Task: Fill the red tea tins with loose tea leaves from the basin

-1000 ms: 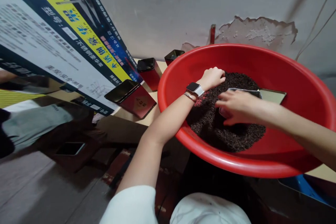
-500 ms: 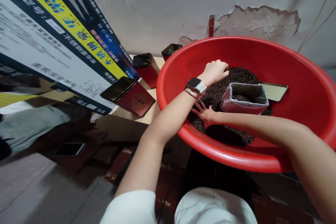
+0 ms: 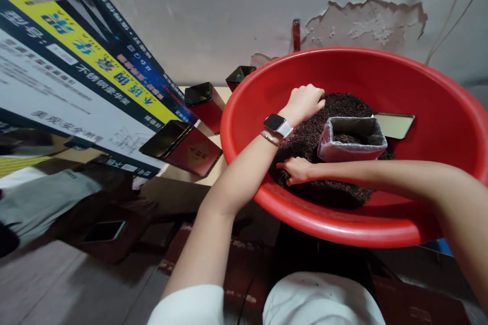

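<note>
Lined tin [image 3: 353, 139] stands mouth-up, long side crosswise, in tea [image 3: 343, 104]; left hand [image 3: 305, 101] curled shut, right hand [image 3: 295, 170] spread flat.

lifted the right hand [image 3: 296, 170] off the top of the lined tin [image 3: 351, 151], where it lay cupped a second ago, and brought it down and to the left. set it flat on the tea leaves [image 3: 343, 104], just left of the tin and close to the near rim of the red basin [image 3: 343, 228]. drew the fingers together since half a second ago, when spread wide on the leaves. uncovered the tin's mouth in doing so: grey liner folded over the rim, dark leaves showing inside. stretched the right forearm across the near side of the basin, below the tin. shifted the view slightly too, putting the basin a touch higher and further left.
</note>
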`<state>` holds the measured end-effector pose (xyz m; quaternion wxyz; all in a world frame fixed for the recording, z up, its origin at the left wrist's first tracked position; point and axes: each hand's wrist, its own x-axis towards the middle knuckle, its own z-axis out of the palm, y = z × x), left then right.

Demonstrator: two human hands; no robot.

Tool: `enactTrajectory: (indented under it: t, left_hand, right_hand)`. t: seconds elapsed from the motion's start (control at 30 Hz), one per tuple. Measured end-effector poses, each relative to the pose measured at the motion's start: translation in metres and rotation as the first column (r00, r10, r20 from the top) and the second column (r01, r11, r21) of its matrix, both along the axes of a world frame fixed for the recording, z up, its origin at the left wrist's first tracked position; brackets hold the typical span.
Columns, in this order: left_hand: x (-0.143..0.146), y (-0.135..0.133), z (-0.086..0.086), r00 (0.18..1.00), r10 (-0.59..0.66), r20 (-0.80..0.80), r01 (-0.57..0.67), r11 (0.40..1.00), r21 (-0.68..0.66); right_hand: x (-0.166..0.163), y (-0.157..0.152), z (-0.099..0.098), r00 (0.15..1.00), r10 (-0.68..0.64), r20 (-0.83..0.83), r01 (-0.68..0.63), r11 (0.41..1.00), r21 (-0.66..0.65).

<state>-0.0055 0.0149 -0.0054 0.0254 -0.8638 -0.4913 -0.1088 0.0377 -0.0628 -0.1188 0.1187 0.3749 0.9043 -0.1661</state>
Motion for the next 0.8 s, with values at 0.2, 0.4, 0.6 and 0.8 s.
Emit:
enactTrajectory:
  t: [0.2,0.4,0.6,0.8]
  left_hand:
    - [0.0,-0.001,0.001,1.0,-0.002,0.022,0.002,1.0,-0.028]
    - [-0.005,0.005,0.003,0.998,0.056,0.034,-0.055,0.998,-0.027]
    - [-0.007,0.008,-0.001,0.998,0.063,0.007,-0.063,0.997,-0.035]
    - [-0.004,0.008,-0.008,0.995,0.071,-0.071,-0.077,0.994,-0.079]
  right_hand:
    - [0.017,-0.018,0.06,0.986,0.033,-0.166,-0.018,0.996,0.088]
    - [0.073,-0.017,0.122,0.924,-0.073,-0.375,0.151,0.971,0.183]
    - [0.143,0.02,0.146,0.923,-0.323,-0.208,0.359,0.919,0.163]
    - [0.157,0.027,0.142,0.936,-0.348,-0.06,0.353,0.923,0.153]
